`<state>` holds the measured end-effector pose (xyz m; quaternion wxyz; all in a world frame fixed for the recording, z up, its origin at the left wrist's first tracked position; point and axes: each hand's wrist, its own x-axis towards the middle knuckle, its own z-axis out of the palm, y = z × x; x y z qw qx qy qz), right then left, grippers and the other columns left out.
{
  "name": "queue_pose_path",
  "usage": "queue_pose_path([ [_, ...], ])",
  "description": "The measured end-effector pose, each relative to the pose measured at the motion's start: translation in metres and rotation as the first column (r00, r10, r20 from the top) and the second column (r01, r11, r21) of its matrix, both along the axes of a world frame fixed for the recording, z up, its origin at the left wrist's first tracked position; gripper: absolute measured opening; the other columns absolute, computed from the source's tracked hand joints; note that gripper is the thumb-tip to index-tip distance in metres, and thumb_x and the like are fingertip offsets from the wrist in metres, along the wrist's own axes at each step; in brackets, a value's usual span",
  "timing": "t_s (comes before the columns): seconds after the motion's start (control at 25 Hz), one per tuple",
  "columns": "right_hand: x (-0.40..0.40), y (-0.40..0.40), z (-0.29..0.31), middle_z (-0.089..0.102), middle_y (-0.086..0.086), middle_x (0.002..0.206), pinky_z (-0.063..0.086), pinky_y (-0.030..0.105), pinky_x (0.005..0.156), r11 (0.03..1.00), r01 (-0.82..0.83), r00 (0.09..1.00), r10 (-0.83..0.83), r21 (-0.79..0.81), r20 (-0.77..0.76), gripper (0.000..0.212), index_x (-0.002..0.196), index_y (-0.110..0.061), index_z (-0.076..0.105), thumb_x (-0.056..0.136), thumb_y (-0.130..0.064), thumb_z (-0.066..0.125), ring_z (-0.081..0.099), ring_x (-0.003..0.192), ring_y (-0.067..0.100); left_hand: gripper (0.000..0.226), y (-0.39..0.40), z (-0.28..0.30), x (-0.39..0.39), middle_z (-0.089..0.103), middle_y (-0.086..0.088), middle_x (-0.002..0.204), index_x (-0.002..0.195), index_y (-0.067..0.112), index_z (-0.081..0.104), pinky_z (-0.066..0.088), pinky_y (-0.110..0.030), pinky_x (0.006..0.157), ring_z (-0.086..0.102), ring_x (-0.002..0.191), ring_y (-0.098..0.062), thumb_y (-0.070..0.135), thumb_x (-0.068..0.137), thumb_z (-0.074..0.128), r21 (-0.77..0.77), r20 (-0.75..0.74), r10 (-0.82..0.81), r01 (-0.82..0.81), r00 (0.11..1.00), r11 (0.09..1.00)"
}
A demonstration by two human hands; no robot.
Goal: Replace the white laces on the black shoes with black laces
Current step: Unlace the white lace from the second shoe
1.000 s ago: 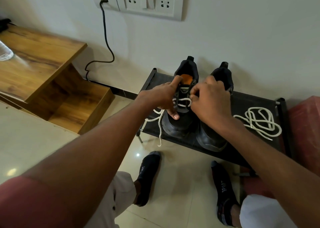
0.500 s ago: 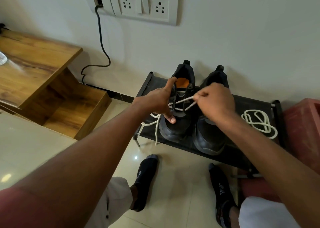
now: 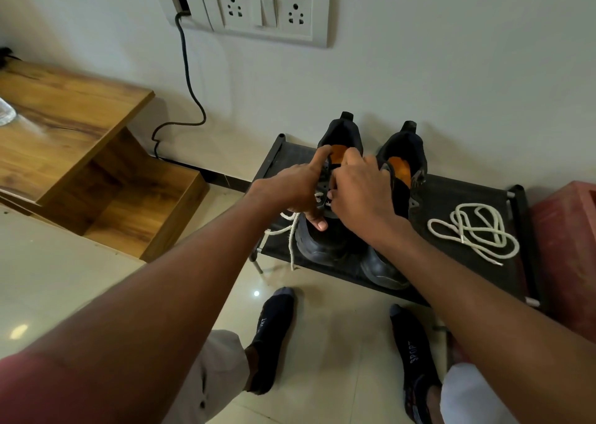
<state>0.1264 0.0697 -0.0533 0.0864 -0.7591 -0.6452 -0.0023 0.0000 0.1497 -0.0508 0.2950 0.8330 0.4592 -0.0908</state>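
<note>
Two black shoes stand side by side on a low black rack (image 3: 461, 198), toes toward me. My left hand (image 3: 290, 186) grips the left shoe (image 3: 322, 243) at its lacing, index finger stretched up along the tongue, thumb on the vamp. My right hand (image 3: 361, 191) has its fingers curled in at the same shoe's eyelets, pinching the white lace (image 3: 292, 239), whose loose ends hang over the rack's front left. The right shoe (image 3: 403, 165) has no lace in it. A second white lace (image 3: 474, 233) lies coiled on the rack to the right.
A wooden stepped shelf (image 3: 74, 139) stands at the left. A black cable (image 3: 190, 78) runs down the wall from a socket panel (image 3: 267, 7). A red stool (image 3: 571, 249) sits at the right edge. My socked feet (image 3: 274, 336) rest on the tiled floor below the rack.
My right hand had pulled a stretch of white lace out to the right; now it is back at the left shoe's eyelets and the pulled stretch no longer shows.
</note>
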Motion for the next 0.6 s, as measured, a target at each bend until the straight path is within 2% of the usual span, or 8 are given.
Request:
queue_pose_path([
  [0.2,0.007,0.002,-0.011,0.050,0.001,0.124,0.048,0.046,0.094,0.999,-0.017,0.999,0.015,-0.045,-0.053,0.023,0.110,-0.021,0.077,0.093,-0.037,0.076,0.048,0.115,0.028,0.151,0.000,0.001,-0.002,0.060,-0.018,0.137,0.154,0.048,-0.012,0.058,-0.051,0.092,0.064,0.114,-0.037,0.031,0.057,0.103,-0.007,0.011,0.001,-0.001,1.000,1.000],
  [0.28,0.008,0.002,-0.010,0.058,-0.006,0.108,0.053,0.038,0.080,0.996,0.090,0.968,-0.083,0.020,-0.235,0.015,0.099,-0.023,0.079,0.091,-0.035,0.078,0.057,0.100,0.020,0.151,-0.001,0.002,-0.002,0.061,-0.018,0.134,0.154,0.049,-0.012,0.057,-0.054,0.093,0.065,0.110,-0.038,0.032,0.056,0.103,0.005,-0.004,0.013,-0.013,1.000,1.000],
  [0.32,0.012,0.004,-0.003,0.064,-0.008,0.097,0.055,0.028,0.068,0.971,0.234,0.880,-0.191,0.046,-0.435,0.010,0.094,-0.022,0.080,0.091,-0.032,0.079,0.064,0.088,0.014,0.152,-0.001,0.003,-0.001,0.062,-0.018,0.131,0.153,0.050,-0.012,0.057,-0.056,0.093,0.065,0.107,-0.038,0.033,0.056,0.103,0.004,-0.008,0.024,-0.024,1.000,1.000],
  [0.4,0.023,0.004,0.024,0.072,-0.005,0.077,0.049,0.013,0.050,0.878,0.477,0.554,-0.270,0.034,-0.788,0.009,0.082,-0.018,0.081,0.091,-0.018,0.077,0.070,0.066,0.004,0.151,-0.001,0.005,0.001,0.062,-0.017,0.126,0.153,0.050,-0.013,0.057,-0.056,0.093,0.064,0.102,-0.036,0.031,0.057,0.102,-0.006,-0.012,0.028,-0.028,1.000,1.000],
  [0.48,0.036,-0.009,0.045,0.075,0.003,0.082,0.044,0.007,0.049,0.803,0.584,0.456,-0.202,0.120,-0.867,0.015,0.077,-0.015,0.080,0.090,-0.012,0.074,0.067,0.061,-0.003,0.150,-0.001,0.005,0.001,0.062,-0.016,0.123,0.154,0.049,-0.014,0.057,-0.054,0.092,0.062,0.098,-0.033,0.029,0.060,0.102,-0.020,-0.012,0.020,-0.020,1.000,1.000],
  [0.52,0.043,-0.016,0.049,0.074,0.007,0.095,0.047,0.009,0.054,0.800,0.580,0.496,-0.198,0.153,-0.845,0.014,0.078,-0.015,0.078,0.091,-0.014,0.072,0.068,0.068,0.000,0.151,0.000,0.006,0.001,0.062,-0.017,0.122,0.154,0.049,-0.014,0.058,-0.054,0.091,0.062,0.097,-0.033,0.029,0.060,0.102,-0.025,-0.011,0.017,-0.017,1.000,1.000],
  [0.56,0.045,-0.022,0.049,0.068,0.009,0.111,0.054,0.015,0.064,0.826,0.539,0.598,-0.235,0.167,-0.766,0.010,0.085,-0.016,0.077,0.093,-0.018,0.071,0.068,0.082,0.007,0.152,0.000,0.005,0.000,0.061,-0.017,0.123,0.154,0.049,-0.015,0.057,-0.054,0.092,0.062,0.099,-0.034,0.030,0.059,0.102,-0.020,-0.021,0.018,-0.018,1.000,1.000],
  [0.6,0.047,-0.027,0.046,0.057,0.008,0.125,0.058,0.028,0.079,0.874,0.461,0.766,-0.302,0.156,-0.568,0.008,0.097,-0.017,0.074,0.093,-0.023,0.070,0.064,0.102,0.019,0.153,0.000,0.005,0.001,0.061,-0.017,0.125,0.154,0.049,-0.016,0.057,-0.055,0.093,0.063,0.102,-0.035,0.032,0.059,0.102,-0.010,-0.034,0.014,-0.014,0.999,1.000],
])
